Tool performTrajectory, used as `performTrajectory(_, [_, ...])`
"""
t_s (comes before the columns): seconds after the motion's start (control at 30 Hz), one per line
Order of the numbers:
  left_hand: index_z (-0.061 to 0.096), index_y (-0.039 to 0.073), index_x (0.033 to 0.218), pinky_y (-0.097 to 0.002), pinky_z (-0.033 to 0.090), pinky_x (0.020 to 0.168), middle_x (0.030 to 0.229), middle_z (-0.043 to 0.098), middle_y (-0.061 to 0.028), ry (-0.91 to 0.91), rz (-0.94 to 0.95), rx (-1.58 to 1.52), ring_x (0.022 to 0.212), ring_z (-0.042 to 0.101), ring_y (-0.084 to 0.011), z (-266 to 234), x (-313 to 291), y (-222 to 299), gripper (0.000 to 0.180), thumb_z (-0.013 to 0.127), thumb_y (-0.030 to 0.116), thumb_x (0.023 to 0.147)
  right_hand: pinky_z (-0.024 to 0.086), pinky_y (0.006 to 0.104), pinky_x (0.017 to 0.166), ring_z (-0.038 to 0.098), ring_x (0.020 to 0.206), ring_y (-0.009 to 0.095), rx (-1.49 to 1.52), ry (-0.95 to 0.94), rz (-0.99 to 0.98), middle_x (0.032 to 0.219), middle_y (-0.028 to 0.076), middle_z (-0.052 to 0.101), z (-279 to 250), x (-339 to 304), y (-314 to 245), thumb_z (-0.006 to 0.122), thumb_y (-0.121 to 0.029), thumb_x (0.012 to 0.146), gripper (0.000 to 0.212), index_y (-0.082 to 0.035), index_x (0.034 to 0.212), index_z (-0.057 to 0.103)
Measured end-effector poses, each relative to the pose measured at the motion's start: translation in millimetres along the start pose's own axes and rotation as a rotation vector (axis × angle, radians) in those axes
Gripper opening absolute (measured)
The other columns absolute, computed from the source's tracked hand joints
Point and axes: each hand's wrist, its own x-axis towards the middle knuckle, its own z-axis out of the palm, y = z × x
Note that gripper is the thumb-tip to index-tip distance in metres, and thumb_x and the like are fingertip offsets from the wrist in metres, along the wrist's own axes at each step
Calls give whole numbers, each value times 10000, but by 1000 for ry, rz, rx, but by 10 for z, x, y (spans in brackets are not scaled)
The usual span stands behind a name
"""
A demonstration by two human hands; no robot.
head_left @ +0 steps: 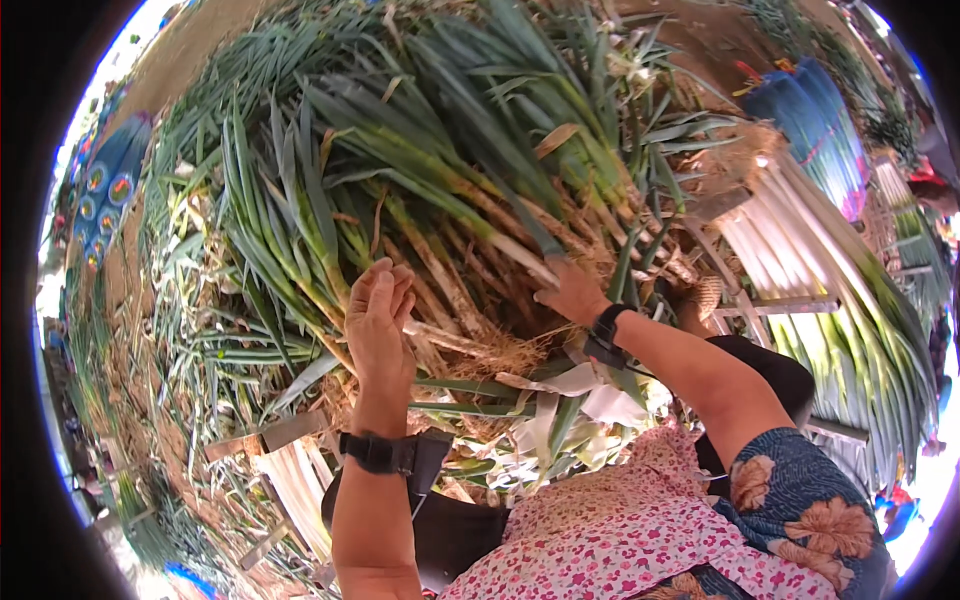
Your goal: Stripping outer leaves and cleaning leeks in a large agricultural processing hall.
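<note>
My right hand (575, 292) is closed at the lower end of a green onion (515, 255), whose pale stalk runs up and left into green leaves. My left hand (380, 322) is raised over the left part of the heap, its thumb and fingers drawn together. A thin dry strip of leaf (379, 225) rises just above those fingertips; whether they pinch it I cannot tell. Beneath both hands lies a heap of unpeeled green onions (440, 275) with brown, soil-stained stalks. Their tangled roots (495, 355) point toward me.
Cleaned green onions (850, 330) with white stalks lie on a metal frame (790, 305) at the right. More pale stalks (295, 490) rest on another frame (265, 437) at the lower left. Blue-wrapped bundles (815, 125) stand far right. Peeled leaf scraps (600, 395) lie before my lap.
</note>
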Motion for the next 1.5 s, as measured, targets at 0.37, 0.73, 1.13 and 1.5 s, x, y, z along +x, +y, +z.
performTrajectory(0.37, [548, 50, 1099, -296, 438, 831, 985, 622, -69, -10, -43, -155, 960, 589, -169, -117, -243, 231, 235, 530, 174, 900, 472, 367, 795, 586, 917, 302, -179, 64, 110, 981, 148, 590, -158, 689, 59, 609, -154, 797, 503, -20, 1257, 455])
performTrajectory(0.73, [537, 70, 1109, -311, 434, 848, 1002, 616, -56, -45, -7, -184, 987, 580, -178, -227, -233, 226, 233, 508, 184, 906, 447, 356, 858, 602, 939, 285, 115, 270, 68, 1040, 188, 622, -503, 598, 536, 671, -206, 754, 490, 18, 1169, 538])
performTrajectory(1.13, [558, 66, 1074, -302, 453, 804, 955, 631, -50, -5, 24, -220, 938, 599, -166, -103, -161, 241, 211, 544, 163, 887, 411, 426, 917, 510, 1079, 391, 207, -178, 83, 1185, 289, 509, 1007, 418, -953, 596, -261, 789, 615, 40, 1289, 401])
performTrajectory(1.5, [545, 72, 1100, -351, 390, 884, 1100, 566, -70, -28, -211, -179, 1102, 487, -158, -58, -149, 245, 268, 542, 214, 872, 427, 322, 685, 492, 811, 176, 350, -422, -223, 859, 84, 521, -416, -472, -1012, 533, -249, 877, 298, 9, 1019, 487])
